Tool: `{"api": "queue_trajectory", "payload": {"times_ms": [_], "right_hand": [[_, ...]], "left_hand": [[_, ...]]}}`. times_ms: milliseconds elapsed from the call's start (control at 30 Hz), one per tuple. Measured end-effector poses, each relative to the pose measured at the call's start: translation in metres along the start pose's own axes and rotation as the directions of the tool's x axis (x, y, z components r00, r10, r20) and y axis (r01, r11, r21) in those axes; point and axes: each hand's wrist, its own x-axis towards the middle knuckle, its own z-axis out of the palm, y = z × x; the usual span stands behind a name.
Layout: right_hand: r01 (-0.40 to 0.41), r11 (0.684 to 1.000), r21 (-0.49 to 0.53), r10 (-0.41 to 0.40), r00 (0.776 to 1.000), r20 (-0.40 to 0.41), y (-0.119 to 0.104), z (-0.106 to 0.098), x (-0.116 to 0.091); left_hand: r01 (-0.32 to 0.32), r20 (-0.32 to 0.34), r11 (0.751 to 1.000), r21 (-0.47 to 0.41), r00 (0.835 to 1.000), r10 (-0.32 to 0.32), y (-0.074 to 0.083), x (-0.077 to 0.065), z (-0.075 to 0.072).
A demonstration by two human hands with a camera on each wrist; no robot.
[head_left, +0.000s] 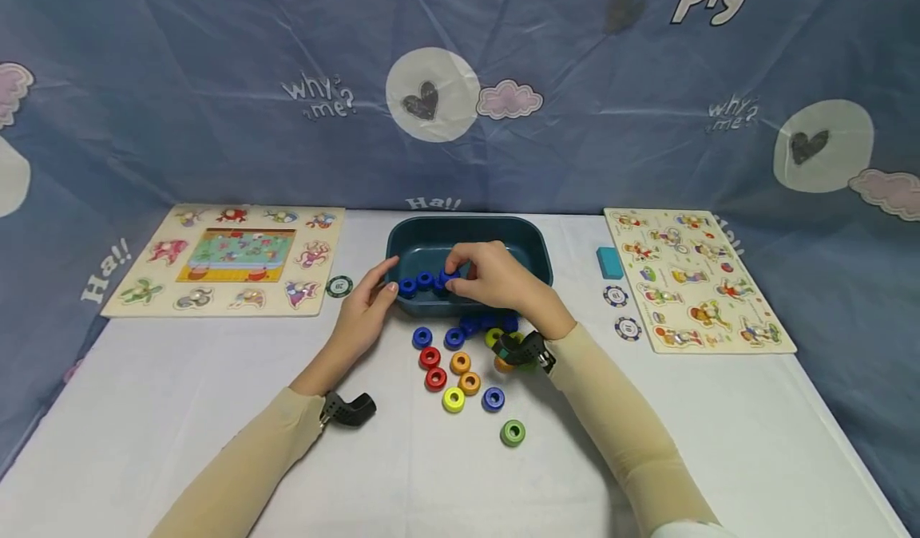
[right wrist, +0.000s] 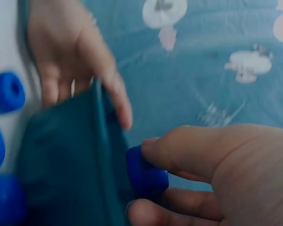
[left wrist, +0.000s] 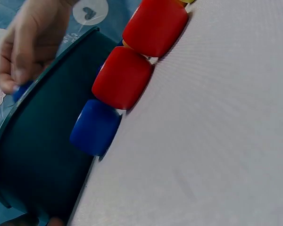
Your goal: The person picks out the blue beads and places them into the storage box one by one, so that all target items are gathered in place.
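A dark teal plastic bin (head_left: 503, 227) stands on the white table in front of me. My left hand (head_left: 362, 314) holds its left end, thumb over the rim and fingers along the outside, as the right wrist view shows. Over the bin, my right hand (head_left: 496, 278) pinches a blue ring bead (right wrist: 144, 174) between thumb and fingers. A few blue beads (head_left: 407, 286) sit in a row inside the bin, beside the right fingertips. Just outside its near wall lie more blue beads (head_left: 422, 338), partly hidden by the right wrist.
Loose red (head_left: 435, 379), orange (head_left: 469, 383), yellow (head_left: 453, 400) and green beads (head_left: 513, 433) lie nearer me. Picture peg boards stand left (head_left: 331, 231) and right (head_left: 664, 342). A teal block (head_left: 609, 263) and poker chips (head_left: 628, 329) lie by the right board, another chip (head_left: 339, 286) by the left.
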Motion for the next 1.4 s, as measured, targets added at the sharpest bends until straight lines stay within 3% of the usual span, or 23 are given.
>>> {"api": "queue_trajectory", "payload": {"times_ms": [233, 467, 533, 1067, 1400], "right_hand": [[-0.068, 0.998, -0.016, 0.068, 0.997, 0.025, 0.018, 0.004, 0.004], [-0.152, 0.988, -0.027, 0.153, 0.987, 0.056, 0.033, 0.007, 0.005], [-0.175, 0.984, -0.03, 0.177, 0.982, 0.066, 0.037, 0.008, 0.006], [-0.225, 0.974, -0.023, 0.226, 0.963, 0.147, 0.051, 0.012, 0.01], [-0.193, 0.98, 0.046, 0.182, 0.967, 0.177, 0.053, 0.014, 0.009]], "left_hand": [[0.0, -0.002, 1.0, 0.005, 1.0, 0.0, -0.004, 0.001, 0.0], [-0.015, -0.024, 1.0, -0.018, 1.0, 0.015, -0.039, 0.011, 0.005], [-0.027, -0.027, 1.0, -0.014, 0.999, 0.027, -0.042, 0.012, 0.006], [-0.023, -0.024, 1.0, -0.011, 0.999, 0.023, -0.045, 0.011, 0.005], [-0.042, -0.032, 0.999, -0.008, 0.999, 0.041, -0.044, 0.01, 0.005]]}}
